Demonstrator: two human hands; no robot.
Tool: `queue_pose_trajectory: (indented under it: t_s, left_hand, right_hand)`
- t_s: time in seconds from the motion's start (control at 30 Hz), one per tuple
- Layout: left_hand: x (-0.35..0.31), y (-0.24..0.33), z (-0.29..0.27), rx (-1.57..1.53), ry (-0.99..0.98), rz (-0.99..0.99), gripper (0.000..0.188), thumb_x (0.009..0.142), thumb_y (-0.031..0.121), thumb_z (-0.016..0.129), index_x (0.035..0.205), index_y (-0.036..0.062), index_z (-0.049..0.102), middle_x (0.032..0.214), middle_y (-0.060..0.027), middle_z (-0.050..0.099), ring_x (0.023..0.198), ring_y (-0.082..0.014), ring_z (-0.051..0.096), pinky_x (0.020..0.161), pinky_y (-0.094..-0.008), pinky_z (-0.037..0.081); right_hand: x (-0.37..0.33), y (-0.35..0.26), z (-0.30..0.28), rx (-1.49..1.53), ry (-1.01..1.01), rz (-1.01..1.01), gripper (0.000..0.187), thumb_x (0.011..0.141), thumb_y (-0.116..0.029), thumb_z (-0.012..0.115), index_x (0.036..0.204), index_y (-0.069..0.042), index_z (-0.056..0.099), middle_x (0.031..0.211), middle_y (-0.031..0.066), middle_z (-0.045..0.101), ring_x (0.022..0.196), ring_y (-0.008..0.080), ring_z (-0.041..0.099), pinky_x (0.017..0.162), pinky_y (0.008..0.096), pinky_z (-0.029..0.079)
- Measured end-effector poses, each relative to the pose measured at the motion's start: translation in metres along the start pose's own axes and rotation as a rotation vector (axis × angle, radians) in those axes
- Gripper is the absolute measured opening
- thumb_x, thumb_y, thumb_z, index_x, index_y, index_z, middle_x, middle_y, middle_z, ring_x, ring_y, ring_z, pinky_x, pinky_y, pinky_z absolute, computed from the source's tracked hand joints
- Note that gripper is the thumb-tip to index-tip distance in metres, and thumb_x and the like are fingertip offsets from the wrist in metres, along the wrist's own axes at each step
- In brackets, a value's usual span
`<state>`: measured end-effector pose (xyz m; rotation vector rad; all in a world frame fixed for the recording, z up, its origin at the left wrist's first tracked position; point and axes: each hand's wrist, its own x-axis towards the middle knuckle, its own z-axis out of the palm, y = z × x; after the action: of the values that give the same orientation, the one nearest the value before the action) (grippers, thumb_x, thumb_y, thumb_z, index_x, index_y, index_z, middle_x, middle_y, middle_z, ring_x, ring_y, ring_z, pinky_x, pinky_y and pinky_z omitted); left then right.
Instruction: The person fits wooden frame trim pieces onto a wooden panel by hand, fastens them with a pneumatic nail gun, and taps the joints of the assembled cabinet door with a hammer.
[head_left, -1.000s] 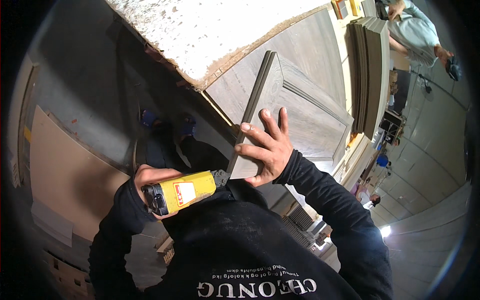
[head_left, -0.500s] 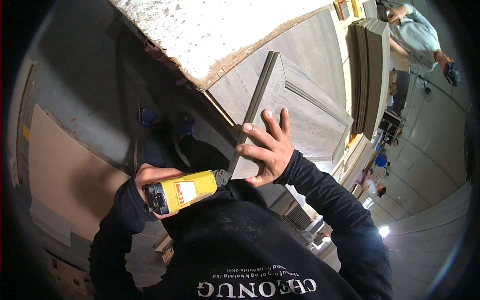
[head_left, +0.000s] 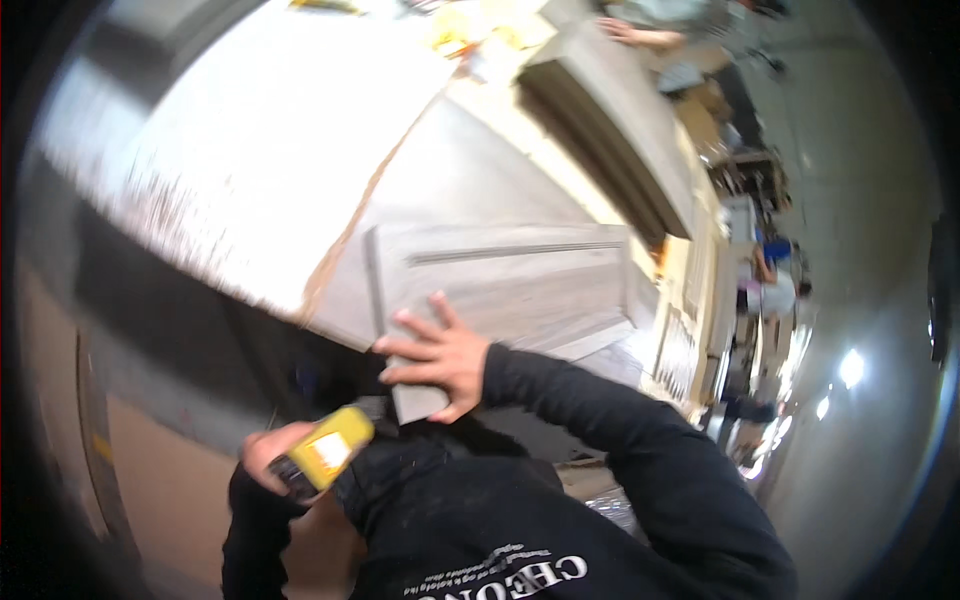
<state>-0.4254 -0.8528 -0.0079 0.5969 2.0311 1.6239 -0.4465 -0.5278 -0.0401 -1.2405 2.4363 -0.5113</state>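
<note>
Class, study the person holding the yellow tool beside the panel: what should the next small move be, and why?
Probably the left hand should square the yellow tool to the near end of the grey panel: the tool's dark nose sits close to it at an angle, blur hides whether they touch, and the right hand lies spread on the panel.

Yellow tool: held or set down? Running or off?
Held: the yellow tool is in the left hand, no other support in view. Running or off: cannot tell, the picture is blurred.
</note>
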Motion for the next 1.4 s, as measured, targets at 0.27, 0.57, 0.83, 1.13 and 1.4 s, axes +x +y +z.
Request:
queue_pose_trajectory:
  t_s: [0.27,0.57,0.83,1.13,1.4]
  left_hand:
    - [0.122,-0.047,-0.121,1.114,0.655,0.146,0.058,0.062,0.009,0.069,0.118,0.0037,0.053,0.096,-0.0196,0.061,0.087,-0.0356,0.061,0.078,-0.0398,0.049]
    - [0.129,-0.115,-0.043,0.794,0.297,-0.122,0.052,0.076,0.021,0.065,0.122,0.0025,0.051,0.111,-0.0212,0.056,0.102,-0.0356,0.053,0.091,-0.0407,0.041]
    - [0.175,-0.132,-0.001,0.596,0.648,-0.077,0.045,0.084,0.03,0.061,0.111,-0.0045,0.055,0.1,-0.0195,0.059,0.09,-0.026,0.057,0.08,-0.0357,0.045]
    - [0.125,0.175,0.041,-1.219,-0.205,-0.217,0.038,0.094,0.023,0.042,0.124,0.0006,0.047,0.115,-0.0116,0.058,0.098,-0.0265,0.058,0.087,-0.0355,0.046]
    - [0.04,0.094,0.062,0.086,0.313,-0.057,0.035,0.091,0.022,0.047,0.12,0.0013,0.05,0.113,-0.0103,0.058,0.096,-0.0233,0.058,0.086,-0.0335,0.046]
  right_hand:
    - [-0.059,0.008,0.005,0.008,0.449,0.48,0.09,0.064,-0.056,0.066,0.14,-0.02,0.031,0.148,0.0143,0.019,0.137,0.0356,0.014,0.105,0.0624,0.006]
    - [-0.309,0.117,0.006,0.169,0.77,1.817,0.047,0.077,-0.035,0.059,0.119,-0.011,0.055,0.12,0.0153,0.054,0.112,0.031,0.049,0.093,0.0437,0.04]
    - [-0.322,0.077,0.102,0.146,1.256,1.538,0.036,0.077,-0.029,0.064,0.102,-0.004,0.06,0.093,0.0141,0.061,0.088,0.0292,0.058,0.079,0.0371,0.046]
    - [-0.288,-0.091,0.118,0.727,1.307,1.58,0.032,0.08,-0.02,0.067,0.105,-0.002,0.058,0.071,0.001,0.059,0.063,0.0072,0.053,0.065,0.0222,0.046]
    - [-0.298,-0.02,0.08,0.242,1.27,1.316,0.04,0.077,-0.018,0.068,0.111,-0.002,0.055,0.1,0.0134,0.057,0.092,0.0226,0.057,0.081,0.0326,0.047]
